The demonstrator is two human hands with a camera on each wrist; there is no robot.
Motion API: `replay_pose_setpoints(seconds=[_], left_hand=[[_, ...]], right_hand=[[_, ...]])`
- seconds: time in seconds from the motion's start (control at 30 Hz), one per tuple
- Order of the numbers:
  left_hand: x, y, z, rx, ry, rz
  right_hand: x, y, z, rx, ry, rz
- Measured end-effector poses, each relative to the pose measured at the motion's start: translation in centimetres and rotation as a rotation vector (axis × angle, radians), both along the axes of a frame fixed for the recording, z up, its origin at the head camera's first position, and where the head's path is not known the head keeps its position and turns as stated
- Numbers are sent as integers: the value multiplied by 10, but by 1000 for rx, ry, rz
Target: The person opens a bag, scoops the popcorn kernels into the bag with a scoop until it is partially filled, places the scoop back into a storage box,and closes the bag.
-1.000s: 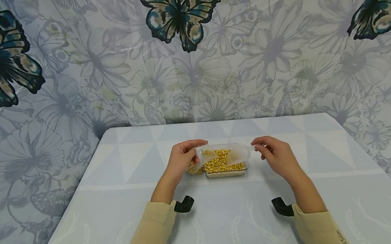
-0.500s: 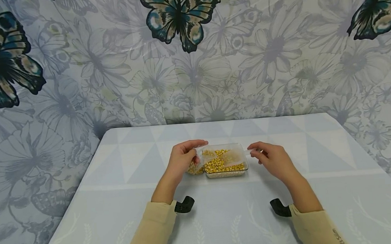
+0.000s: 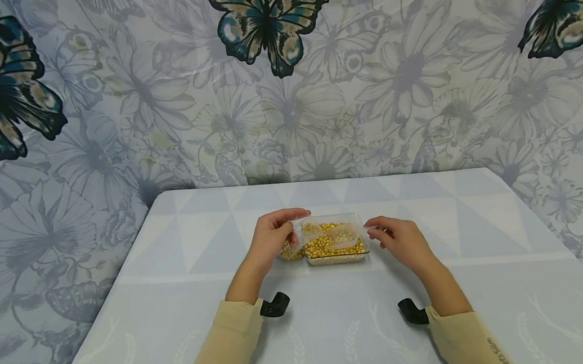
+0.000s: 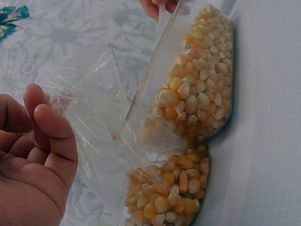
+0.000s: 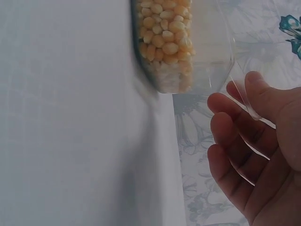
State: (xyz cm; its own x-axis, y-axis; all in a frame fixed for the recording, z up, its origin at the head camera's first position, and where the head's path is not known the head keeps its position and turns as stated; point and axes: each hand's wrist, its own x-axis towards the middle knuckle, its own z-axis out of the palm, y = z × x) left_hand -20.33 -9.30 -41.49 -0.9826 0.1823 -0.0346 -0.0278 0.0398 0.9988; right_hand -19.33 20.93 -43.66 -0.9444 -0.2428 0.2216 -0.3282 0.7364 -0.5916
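Note:
My left hand [image 3: 273, 237] pinches the upper edge of a clear plastic bag [image 4: 101, 127] between thumb and fingers. Corn kernels [image 4: 162, 200] fill the bag's lower part, which stands against the left end of a clear rectangular container [image 3: 337, 260]. That container holds yellow corn kernels [image 4: 200, 89]. In the head view a translucent scoop [image 3: 343, 236] lies with its bowl in the container, over the kernels. My right hand [image 3: 402, 241] holds the scoop's handle [image 5: 243, 92] between thumb and index finger at the container's right end; its other fingers are loosely bent.
Bag and container rest on a pale patterned table [image 3: 332, 326], towards its far side. Behind the table hangs a flower-and-butterfly backdrop [image 3: 287, 120]. A black wrist mount [image 3: 276, 305] sits by the left cuff, another black mount [image 3: 413, 312] by the right.
My right hand has moved left and slightly down, bringing the scoop from above the container down into the kernels. The left hand and the bag have stayed in place.

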Motion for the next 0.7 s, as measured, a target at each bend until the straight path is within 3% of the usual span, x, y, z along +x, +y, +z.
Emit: replay_pose_setpoints(seconds=[0.43, 0.7], left_hand=[[0, 0, 0, -7, 1, 0], [0, 0, 1, -5, 2, 0]], right_hand=[[-2, -4, -11, -88, -10, -13], [-3, -4, -13, -130, 59, -17]])
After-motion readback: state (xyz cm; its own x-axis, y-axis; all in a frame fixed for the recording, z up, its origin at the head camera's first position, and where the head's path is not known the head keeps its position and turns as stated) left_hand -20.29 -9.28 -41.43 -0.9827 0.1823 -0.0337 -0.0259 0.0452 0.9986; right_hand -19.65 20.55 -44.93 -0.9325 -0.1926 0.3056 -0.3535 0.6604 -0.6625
